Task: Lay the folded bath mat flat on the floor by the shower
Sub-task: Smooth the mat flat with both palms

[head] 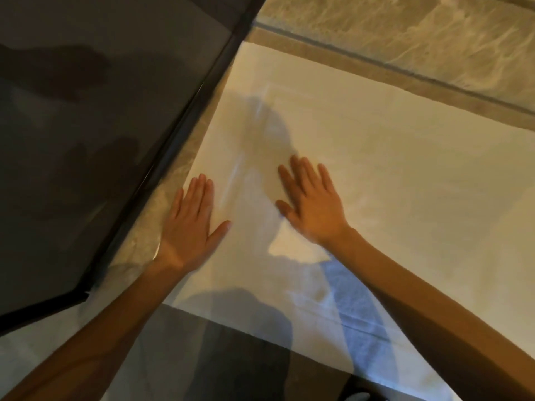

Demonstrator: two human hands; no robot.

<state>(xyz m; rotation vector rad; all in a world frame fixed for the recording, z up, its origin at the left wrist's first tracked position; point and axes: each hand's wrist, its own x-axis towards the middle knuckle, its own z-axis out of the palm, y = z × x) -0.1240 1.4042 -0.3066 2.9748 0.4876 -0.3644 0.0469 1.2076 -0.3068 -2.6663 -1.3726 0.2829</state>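
The white bath mat [390, 157] lies spread out on the floor, filling most of the view. Its left edge runs alongside the dark-framed shower glass [86, 140]. My left hand [189, 227] rests palm down on the mat's left edge, fingers together and flat. My right hand [312, 204] lies palm down a little to the right, fingers slightly spread, blurred as if sliding. Neither hand grips anything. Shadows of my arms fall across the mat.
A marbled beige floor strip [156, 215] shows between the mat and the shower frame. A stone wall base [405, 33] runs behind the mat's far edge. Dark floor [246, 357] lies at the near edge.
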